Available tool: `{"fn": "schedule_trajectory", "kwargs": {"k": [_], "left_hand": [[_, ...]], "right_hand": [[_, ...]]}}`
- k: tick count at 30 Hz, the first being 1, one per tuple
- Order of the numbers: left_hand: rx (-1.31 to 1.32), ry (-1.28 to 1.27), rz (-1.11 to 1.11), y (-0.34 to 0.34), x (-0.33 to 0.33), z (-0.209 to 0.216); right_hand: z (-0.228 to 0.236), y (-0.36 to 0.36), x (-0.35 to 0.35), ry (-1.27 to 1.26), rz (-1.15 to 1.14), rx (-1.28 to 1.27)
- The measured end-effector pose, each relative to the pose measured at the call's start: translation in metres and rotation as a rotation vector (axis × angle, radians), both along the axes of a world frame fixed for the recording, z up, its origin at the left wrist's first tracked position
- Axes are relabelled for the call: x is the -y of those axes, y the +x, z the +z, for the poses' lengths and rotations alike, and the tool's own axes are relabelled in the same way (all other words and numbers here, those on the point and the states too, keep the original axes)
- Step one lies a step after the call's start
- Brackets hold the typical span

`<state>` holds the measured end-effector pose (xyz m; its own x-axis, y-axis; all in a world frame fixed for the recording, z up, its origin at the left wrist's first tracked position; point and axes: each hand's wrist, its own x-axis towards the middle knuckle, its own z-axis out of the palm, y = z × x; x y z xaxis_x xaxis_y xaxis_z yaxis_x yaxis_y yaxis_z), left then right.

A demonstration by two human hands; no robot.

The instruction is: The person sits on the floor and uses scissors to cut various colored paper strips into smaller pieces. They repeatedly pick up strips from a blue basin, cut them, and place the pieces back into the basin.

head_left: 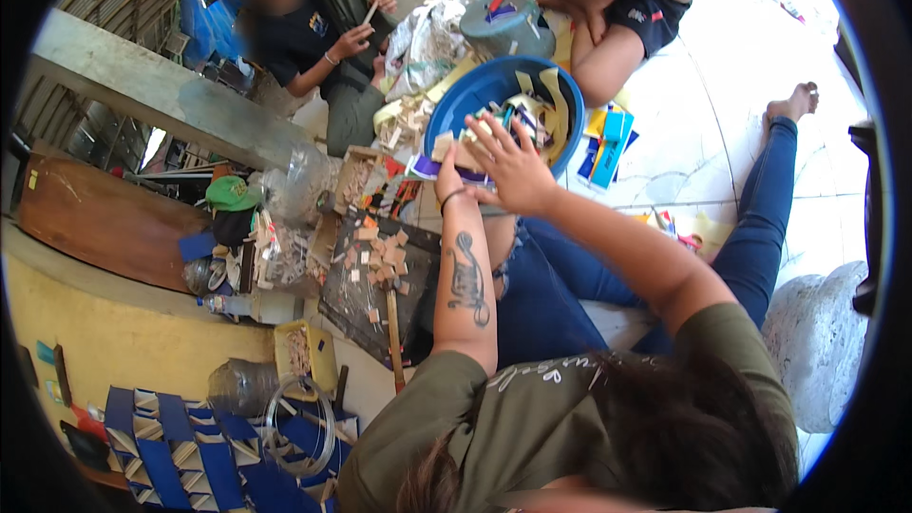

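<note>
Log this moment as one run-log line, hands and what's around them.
left hand on small pale pieces at bowl edge | right hand spread over blue bowl | wood bits on dark sheet left | two people opposite

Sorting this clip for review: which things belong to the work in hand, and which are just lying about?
In hand:
- left hand, right hand
- blue basin
- card pieces inside it

Lying about:
- green cap
- small wooden blocks
- clear tubing coil
- plastic bottle

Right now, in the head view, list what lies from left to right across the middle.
Brown wooden board → green cap → dark sheet strewn with small wooden pieces → left hand → right hand → blue-jeaned leg.
</note>
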<state>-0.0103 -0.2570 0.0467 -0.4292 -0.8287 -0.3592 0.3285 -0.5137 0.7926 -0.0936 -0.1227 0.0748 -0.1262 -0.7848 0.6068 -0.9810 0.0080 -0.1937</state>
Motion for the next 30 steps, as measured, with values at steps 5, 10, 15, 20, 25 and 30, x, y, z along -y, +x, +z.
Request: {"fn": "schedule_trajectory", "kwargs": {"k": [5, 10, 15, 20, 25, 30], "left_hand": [[-0.117, 0.071, -0.064, 0.007, -0.002, -0.006], [-0.03, 0.059, -0.025, 0.004, -0.004, -0.009], [-0.003, 0.062, 0.144, 0.005, 0.013, -0.021], [-0.095, 0.079, 0.118, -0.002, 0.026, -0.04], [-0.061, 0.12, 0.197, -0.021, 0.017, -0.049], [-0.071, 0.107, 0.228, -0.018, 0.001, -0.032]], "right_hand": [[-0.002, 0.012, 0.006, 0.138, -0.065, 0.095], [0.003, 0.007, -0.002, 0.183, -0.049, 0.108], [-0.026, 0.005, -0.09, 0.04, 0.197, 0.375], [-0.089, 0.052, -0.188, 0.547, 0.247, 0.254], [-0.115, 0.036, -0.188, 0.412, 0.363, 0.248], [-0.113, 0.032, -0.185, 0.473, 0.369, 0.257]]}}
